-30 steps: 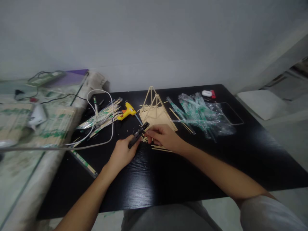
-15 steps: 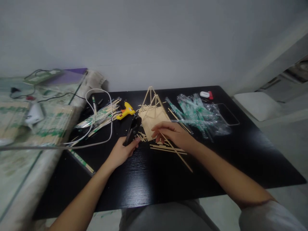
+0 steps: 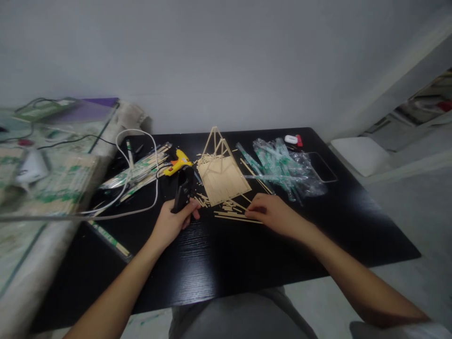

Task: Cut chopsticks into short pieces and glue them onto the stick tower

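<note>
My left hand (image 3: 173, 223) is closed around a black hand tool (image 3: 183, 190), its head pointing up and away; its exact kind is not clear. My right hand (image 3: 273, 212) has thumb and fingers pinched together at the end of a thin wooden stick (image 3: 240, 205), low over the table. Beyond both hands lies a flat panel of wooden sticks side by side (image 3: 226, 181). On it stands a pointed frame of sticks (image 3: 221, 150). Short cut pieces (image 3: 229, 205) and longer loose sticks (image 3: 233, 217) lie before the panel.
A yellow glue gun (image 3: 178, 162) lies left of the panel, near packed sticks (image 3: 141, 172) and a looping white cable (image 3: 156, 174). Rightward are crumpled plastic wrappers (image 3: 278, 162), a phone (image 3: 323, 167) and a small white case (image 3: 291, 139). Everything rests on the black table (image 3: 247, 263).
My right hand has moved right and nearer me, off the panel. The long stick that slanted out below it no longer shows there. My left hand still holds the black tool.
</note>
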{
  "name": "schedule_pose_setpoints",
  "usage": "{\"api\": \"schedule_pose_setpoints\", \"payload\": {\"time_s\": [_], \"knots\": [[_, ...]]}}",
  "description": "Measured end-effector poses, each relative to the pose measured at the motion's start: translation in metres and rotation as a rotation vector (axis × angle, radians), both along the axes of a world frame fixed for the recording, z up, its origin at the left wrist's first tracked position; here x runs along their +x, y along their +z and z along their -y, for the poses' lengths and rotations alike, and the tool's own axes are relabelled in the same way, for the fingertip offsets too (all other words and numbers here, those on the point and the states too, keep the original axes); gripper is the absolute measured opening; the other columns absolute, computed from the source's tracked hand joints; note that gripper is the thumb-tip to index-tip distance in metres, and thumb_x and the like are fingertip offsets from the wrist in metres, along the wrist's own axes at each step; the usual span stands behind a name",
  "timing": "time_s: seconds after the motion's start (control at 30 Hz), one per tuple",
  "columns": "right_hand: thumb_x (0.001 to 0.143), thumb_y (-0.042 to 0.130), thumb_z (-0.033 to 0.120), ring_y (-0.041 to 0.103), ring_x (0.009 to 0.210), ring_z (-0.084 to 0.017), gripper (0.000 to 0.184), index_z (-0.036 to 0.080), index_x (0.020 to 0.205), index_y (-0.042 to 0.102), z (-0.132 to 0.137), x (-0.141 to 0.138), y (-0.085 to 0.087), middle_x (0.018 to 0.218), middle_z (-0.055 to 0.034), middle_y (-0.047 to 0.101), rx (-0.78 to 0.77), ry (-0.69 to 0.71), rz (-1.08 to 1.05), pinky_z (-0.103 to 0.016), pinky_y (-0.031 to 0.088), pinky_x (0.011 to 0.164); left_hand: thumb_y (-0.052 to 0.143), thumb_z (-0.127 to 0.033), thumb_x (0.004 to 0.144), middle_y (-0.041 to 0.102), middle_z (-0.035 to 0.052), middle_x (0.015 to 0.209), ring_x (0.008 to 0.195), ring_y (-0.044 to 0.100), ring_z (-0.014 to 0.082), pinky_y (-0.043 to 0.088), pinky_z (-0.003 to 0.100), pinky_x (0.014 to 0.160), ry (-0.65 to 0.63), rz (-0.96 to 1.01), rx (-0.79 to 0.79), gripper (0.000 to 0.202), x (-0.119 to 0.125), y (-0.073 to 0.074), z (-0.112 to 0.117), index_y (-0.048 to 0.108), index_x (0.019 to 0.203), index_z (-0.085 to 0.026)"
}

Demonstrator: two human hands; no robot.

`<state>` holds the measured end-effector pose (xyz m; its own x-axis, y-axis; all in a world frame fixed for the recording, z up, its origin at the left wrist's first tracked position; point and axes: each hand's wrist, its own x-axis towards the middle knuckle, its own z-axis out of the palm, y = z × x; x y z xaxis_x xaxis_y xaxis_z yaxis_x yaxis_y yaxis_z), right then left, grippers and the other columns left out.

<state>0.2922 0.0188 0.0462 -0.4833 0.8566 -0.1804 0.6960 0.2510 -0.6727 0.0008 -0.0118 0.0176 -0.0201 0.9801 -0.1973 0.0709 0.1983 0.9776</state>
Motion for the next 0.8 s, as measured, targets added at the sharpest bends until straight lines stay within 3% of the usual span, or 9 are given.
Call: {"api": "schedule_pose_setpoints", "payload": {"time_s": [0.17, 0.33, 0.5, 0.8], "knots": [[0.092, 0.066, 0.019, 0.070, 0.083, -0.018, 0.015, 0.018, 0.102, 0.077, 0.003, 0.005, -0.002, 0.093, -0.0057, 0.076, -0.009, 0.089, 0.015, -0.030, 0.050, 0.081, 0.074, -0.050, 0.078, 0.061, 0.0009, 0.057, 0.042, 0.043, 0.0068, 0.030, 0.021, 0.040, 0.010, -0.006, -0.010, 0.038, 0.001, -0.002, -0.001, 0.069, 0.078, -0.012], [0.092, 0.065, 0.012, 0.070, 0.087, -0.019, 0.011, 0.017, 0.098, 0.073, 0.011, 0.001, -0.012, 0.096, -0.0066, 0.073, 0.097, 0.216, 0.189, -0.030, 0.050, 0.079, 0.074, -0.049, 0.077, 0.061, 0.0008, 0.058, 0.043, 0.044, 0.0074, 0.031, 0.021, 0.040, 0.022, -0.030, -0.025, 0.036, 0.002, -0.002, 0.000, 0.070, 0.077, -0.013], [0.094, 0.063, 0.011, 0.071, 0.084, -0.022, 0.014, 0.016, 0.106, 0.069, 0.018, -0.002, -0.024, 0.100, -0.0081, 0.072, 0.211, 0.281, 0.388, -0.030, 0.047, 0.069, 0.075, -0.051, 0.076, 0.059, 0.0001, 0.057, 0.043, 0.044, 0.0075, 0.030, 0.020, 0.040, 0.033, -0.026, -0.031, 0.037, 0.002, -0.002, -0.001, 0.069, 0.076, -0.014], [0.091, 0.060, 0.002, 0.065, 0.084, -0.022, 0.015, 0.015, 0.089, 0.067, 0.021, -0.007, -0.029, 0.087, -0.0079, 0.071, 0.363, 0.332, 0.444, -0.031, 0.044, 0.070, 0.075, -0.053, 0.074, 0.059, 0.0000, 0.055, 0.044, 0.045, 0.0083, 0.030, 0.021, 0.041, 0.038, -0.042, -0.019, 0.040, 0.004, 0.000, 0.000, 0.069, 0.075, -0.013]]}}
